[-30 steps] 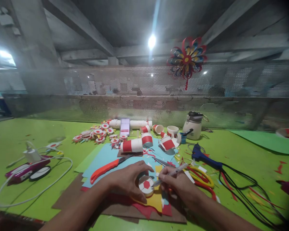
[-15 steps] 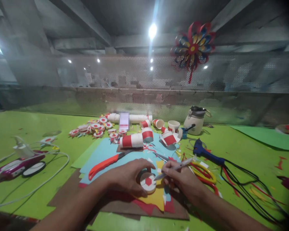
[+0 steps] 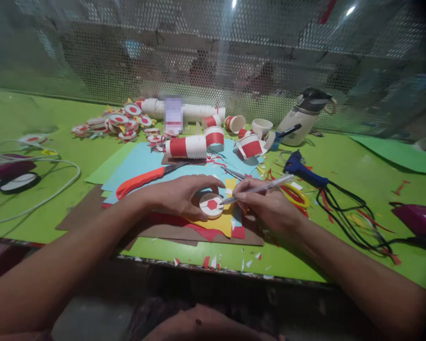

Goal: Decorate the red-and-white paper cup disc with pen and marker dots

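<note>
Between the thumb and fingers of my left hand (image 3: 184,196) is a round white paper disc (image 3: 206,211) with a red hexagon in its middle. My right hand (image 3: 264,201) grips a clear pen (image 3: 259,187), its tip at the disc's right side. Black lines run from the hexagon towards the rim. Under the disc lie yellow paper (image 3: 218,227) and red paper (image 3: 206,233) on brown cardboard (image 3: 170,235). An orange-handled cutter knife (image 3: 140,181) rests behind my left hand. Scissors with yellow and red handles (image 3: 300,195) are partly hidden by my right hand.
Cut red-and-white paper cups (image 3: 188,148) lie behind my hands, with a heap of decorated discs (image 3: 117,122) at back left. A blue glue gun (image 3: 300,168) and its dark cable are on the right. Near the mesh partition (image 3: 128,57) stands a bottle (image 3: 300,121).
My view has tilted down, so the table's front edge shows and the hanging flower ornament is nearly out of sight. Both hands keep their holds, with the pen at the disc.
</note>
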{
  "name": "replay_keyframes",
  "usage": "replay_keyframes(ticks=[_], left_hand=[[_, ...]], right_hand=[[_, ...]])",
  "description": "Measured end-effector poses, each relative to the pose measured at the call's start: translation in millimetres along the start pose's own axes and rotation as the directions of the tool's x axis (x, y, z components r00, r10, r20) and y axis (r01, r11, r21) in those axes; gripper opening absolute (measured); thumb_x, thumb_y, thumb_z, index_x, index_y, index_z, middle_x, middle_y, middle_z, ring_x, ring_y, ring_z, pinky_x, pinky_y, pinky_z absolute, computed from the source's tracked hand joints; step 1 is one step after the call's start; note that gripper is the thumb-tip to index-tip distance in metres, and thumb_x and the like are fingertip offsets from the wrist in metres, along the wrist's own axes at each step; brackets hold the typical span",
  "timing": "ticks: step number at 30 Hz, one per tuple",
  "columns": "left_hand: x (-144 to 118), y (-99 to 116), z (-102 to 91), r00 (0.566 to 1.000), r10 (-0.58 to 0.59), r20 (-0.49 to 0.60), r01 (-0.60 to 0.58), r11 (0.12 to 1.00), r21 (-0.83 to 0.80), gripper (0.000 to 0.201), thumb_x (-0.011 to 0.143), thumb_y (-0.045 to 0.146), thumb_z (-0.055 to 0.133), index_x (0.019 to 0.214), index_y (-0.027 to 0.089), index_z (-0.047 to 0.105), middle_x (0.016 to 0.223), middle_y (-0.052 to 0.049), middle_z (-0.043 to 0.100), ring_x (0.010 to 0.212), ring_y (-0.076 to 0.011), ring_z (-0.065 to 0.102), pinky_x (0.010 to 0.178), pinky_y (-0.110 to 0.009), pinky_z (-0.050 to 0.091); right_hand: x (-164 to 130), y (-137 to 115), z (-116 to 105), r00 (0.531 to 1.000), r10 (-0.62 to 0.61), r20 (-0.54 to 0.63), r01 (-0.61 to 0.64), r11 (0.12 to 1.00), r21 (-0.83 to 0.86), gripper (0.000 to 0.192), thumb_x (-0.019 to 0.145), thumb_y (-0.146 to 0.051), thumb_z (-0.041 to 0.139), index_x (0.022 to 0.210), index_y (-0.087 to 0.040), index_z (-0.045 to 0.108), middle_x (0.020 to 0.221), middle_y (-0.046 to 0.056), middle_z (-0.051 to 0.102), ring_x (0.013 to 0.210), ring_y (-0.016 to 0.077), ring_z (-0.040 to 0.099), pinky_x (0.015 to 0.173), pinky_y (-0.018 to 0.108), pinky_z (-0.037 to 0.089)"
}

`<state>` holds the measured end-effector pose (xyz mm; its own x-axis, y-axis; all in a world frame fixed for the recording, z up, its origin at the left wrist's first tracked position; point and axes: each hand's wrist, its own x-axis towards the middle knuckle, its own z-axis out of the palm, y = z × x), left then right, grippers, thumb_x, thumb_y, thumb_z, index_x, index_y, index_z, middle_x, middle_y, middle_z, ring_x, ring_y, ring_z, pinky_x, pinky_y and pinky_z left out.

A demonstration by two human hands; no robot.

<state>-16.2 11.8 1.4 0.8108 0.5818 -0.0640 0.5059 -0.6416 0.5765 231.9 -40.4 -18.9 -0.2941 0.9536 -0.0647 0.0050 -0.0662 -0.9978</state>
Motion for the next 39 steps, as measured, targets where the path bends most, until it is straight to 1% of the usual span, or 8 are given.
replay_keyframes(ticks=[5, 10, 14, 18, 23, 27, 32, 39], left_hand=[[1, -1, 0.2, 1.0, 0.005, 0.0, -0.005, 1.0, 0.009, 0.075, 0.077, 0.036, 0.077, 0.144, 0.023, 0.048, 0.144, -0.008, 0.058, 0.127, -0.0301, 0.058, 0.105, -0.039, 0.048], [0, -3, 0.3, 1.0, 0.022, -0.001, -0.022, 0.999, -0.032, 0.073, 0.076, 0.036, 0.077, 0.143, 0.022, 0.049, 0.143, -0.007, 0.058, 0.127, -0.0292, 0.058, 0.106, -0.037, 0.047], [-1, -4, -2.3, 1.0, 0.02, 0.013, -0.019, 0.998, -0.066, 0.074, 0.075, 0.033, 0.075, 0.143, 0.021, 0.048, 0.144, -0.008, 0.058, 0.127, -0.0299, 0.058, 0.105, -0.038, 0.048], [-1, -4, -4.0, 0.999, 0.0, 0.034, 0.002, 0.998, -0.062, 0.073, 0.078, 0.031, 0.073, 0.145, 0.021, 0.046, 0.145, -0.009, 0.058, 0.126, -0.0292, 0.059, 0.103, -0.038, 0.049], [0, -2, -2.3, 1.0, -0.008, 0.01, 0.009, 0.998, -0.063, 0.071, 0.078, 0.037, 0.075, 0.142, 0.021, 0.049, 0.142, -0.009, 0.06, 0.123, -0.0284, 0.061, 0.1, -0.037, 0.05], [0, -2, -0.8, 1.0, -0.028, -0.003, 0.028, 0.997, -0.067, 0.072, 0.076, 0.037, 0.077, 0.14, 0.021, 0.05, 0.138, -0.009, 0.062, 0.121, -0.0281, 0.062, 0.098, -0.036, 0.051], [1, -4, -0.1, 1.0, -0.023, -0.011, 0.022, 0.997, -0.073, 0.072, 0.076, 0.039, 0.078, 0.14, 0.023, 0.05, 0.14, -0.009, 0.061, 0.122, -0.0275, 0.061, 0.097, -0.034, 0.051], [1, -3, -0.3, 0.999, -0.039, 0.004, 0.039, 0.998, -0.045, 0.072, 0.077, 0.039, 0.077, 0.142, 0.024, 0.049, 0.141, -0.008, 0.061, 0.121, -0.027, 0.062, 0.096, -0.034, 0.051]], right_hand=[[0, -1, 4, 1.0, -0.011, 0.024, 0.012, 0.998, -0.059, 0.019, 0.08, -0.036, 0.077, 0.077, -0.02, 0.066, 0.057, -0.004, 0.056, 0.052, 0.0111, 0.047, 0.049, 0.026, 0.035], [-2, -3, 7, 1.0, 0.01, 0.008, -0.009, 0.993, -0.122, 0.019, 0.08, -0.037, 0.076, 0.079, -0.02, 0.067, 0.06, -0.003, 0.06, 0.051, 0.0109, 0.048, 0.047, 0.025, 0.035], [-3, -3, 5, 1.0, -0.005, 0.018, 0.007, 0.991, -0.132, 0.017, 0.084, -0.036, 0.075, 0.079, -0.021, 0.068, 0.064, -0.002, 0.062, 0.054, 0.0109, 0.05, 0.049, 0.026, 0.037], [-5, -2, 6, 1.0, -0.013, -0.001, 0.013, 0.991, -0.131, 0.017, 0.088, -0.034, 0.068, 0.079, -0.021, 0.067, 0.064, -0.002, 0.064, 0.054, 0.0107, 0.051, 0.05, 0.026, 0.038], [-8, -5, 13, 1.0, 0.0, -0.018, -0.003, 0.991, -0.132, 0.015, 0.086, -0.033, 0.07, 0.078, -0.02, 0.065, 0.06, -0.003, 0.063, 0.048, 0.0097, 0.05, 0.046, 0.025, 0.036], [-8, -6, 17, 1.0, -0.027, -0.014, 0.024, 0.986, -0.165, 0.013, 0.086, -0.031, 0.07, 0.079, -0.02, 0.066, 0.06, -0.004, 0.064, 0.049, 0.0086, 0.049, 0.047, 0.024, 0.037], [-8, -6, 17, 0.999, -0.029, -0.019, 0.025, 0.983, -0.184, 0.013, 0.085, -0.029, 0.07, 0.077, -0.021, 0.064, 0.059, -0.004, 0.063, 0.048, 0.0084, 0.048, 0.047, 0.024, 0.037], [-8, -2, 14, 0.999, -0.035, 0.001, 0.035, 0.977, -0.211, 0.013, 0.087, -0.031, 0.069, 0.08, -0.021, 0.064, 0.063, -0.004, 0.064, 0.049, 0.0081, 0.048, 0.046, 0.024, 0.036]])
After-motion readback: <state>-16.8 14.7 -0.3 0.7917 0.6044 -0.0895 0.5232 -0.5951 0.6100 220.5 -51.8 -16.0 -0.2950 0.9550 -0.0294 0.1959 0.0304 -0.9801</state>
